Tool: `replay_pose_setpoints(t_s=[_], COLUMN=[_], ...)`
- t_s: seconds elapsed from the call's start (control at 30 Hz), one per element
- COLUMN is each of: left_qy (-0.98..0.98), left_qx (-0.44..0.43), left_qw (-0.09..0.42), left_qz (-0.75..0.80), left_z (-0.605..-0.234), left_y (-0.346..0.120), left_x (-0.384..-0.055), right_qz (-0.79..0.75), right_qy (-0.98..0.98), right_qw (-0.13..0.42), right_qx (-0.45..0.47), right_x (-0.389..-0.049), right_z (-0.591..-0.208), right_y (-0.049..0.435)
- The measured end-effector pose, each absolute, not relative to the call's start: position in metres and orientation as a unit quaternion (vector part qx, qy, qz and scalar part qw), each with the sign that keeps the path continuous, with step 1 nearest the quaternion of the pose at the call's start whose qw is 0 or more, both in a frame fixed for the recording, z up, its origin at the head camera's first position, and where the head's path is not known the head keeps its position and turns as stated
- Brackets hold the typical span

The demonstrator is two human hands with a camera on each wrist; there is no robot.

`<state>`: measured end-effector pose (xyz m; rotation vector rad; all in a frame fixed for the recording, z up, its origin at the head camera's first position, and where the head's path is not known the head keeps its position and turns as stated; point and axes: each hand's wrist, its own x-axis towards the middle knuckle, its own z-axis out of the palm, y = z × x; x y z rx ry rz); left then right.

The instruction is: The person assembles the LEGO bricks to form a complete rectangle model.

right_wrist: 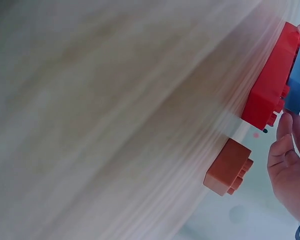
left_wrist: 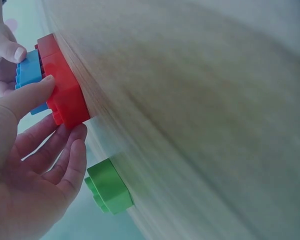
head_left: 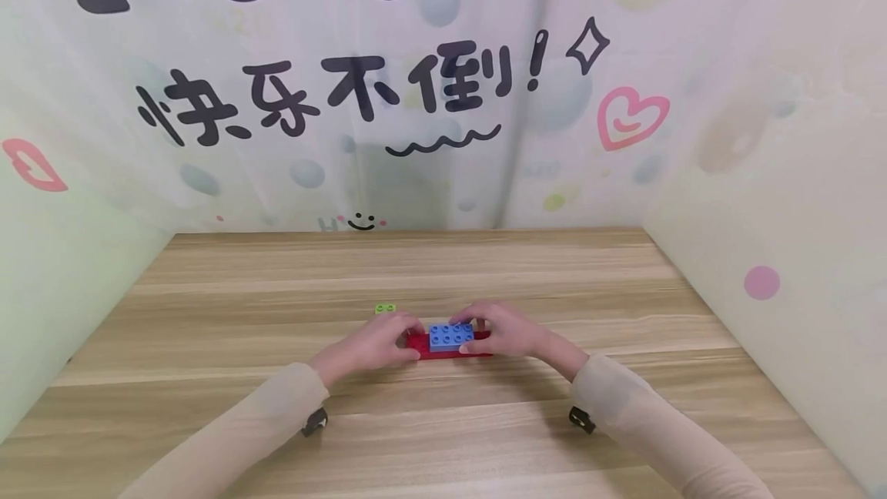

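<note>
A blue brick [head_left: 445,339] with studs sits on top of a long red brick [head_left: 419,346], bridging its middle. My left hand [head_left: 381,341] grips the red brick at its left end; in the left wrist view the thumb [left_wrist: 40,92] lies on the red side and the fingers come round the end. My right hand [head_left: 511,329] holds the blue brick between thumb and fingers, over the right part of the red brick. The left wrist view shows a line across the side of the red brick [left_wrist: 67,90].
A small green brick [head_left: 385,308] lies on the wooden table [head_left: 430,437] just beyond my left hand. An orange-brown brick [right_wrist: 227,167] stands near my right hand, mostly hidden behind it in the head view. A printed curtain [head_left: 443,191] closes off the back.
</note>
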<state>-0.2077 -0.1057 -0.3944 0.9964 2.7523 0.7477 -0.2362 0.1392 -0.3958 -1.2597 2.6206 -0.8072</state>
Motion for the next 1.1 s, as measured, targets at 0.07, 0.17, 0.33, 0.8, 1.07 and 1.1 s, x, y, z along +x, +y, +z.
replay_pose_setpoints(t_s=[0.07,0.17,0.33,0.8,1.07,1.1], left_qy=[0.909,0.909,0.909,0.909,0.909,0.909], left_qx=[0.327,0.325,0.323,0.326,0.325,0.324], left_qw=[0.063,0.066,0.068,0.067,0.07,0.071], left_qz=[0.25,0.253,0.252,0.251,0.25,0.251], left_z=[-0.394,-0.394,-0.394,-0.396,-0.396,-0.396], left_y=[-0.106,-0.106,-0.106,-0.107,-0.108,-0.108], left_x=[-0.208,-0.208,-0.209,-0.211,-0.211,-0.211], right_qz=[-0.269,-0.275,-0.273,-0.231,-0.218,-0.219], right_qy=[0.864,0.86,0.862,0.874,0.878,0.878], right_qw=[0.062,0.061,0.061,0.044,0.042,0.042], right_qx=[-0.422,-0.425,-0.423,-0.425,-0.424,-0.424], right_x=[-0.236,-0.236,-0.236,-0.235,-0.234,-0.235], right_z=[-0.395,-0.395,-0.394,-0.39,-0.386,-0.386], right_y=[0.139,0.138,0.137,0.133,0.128,0.127])
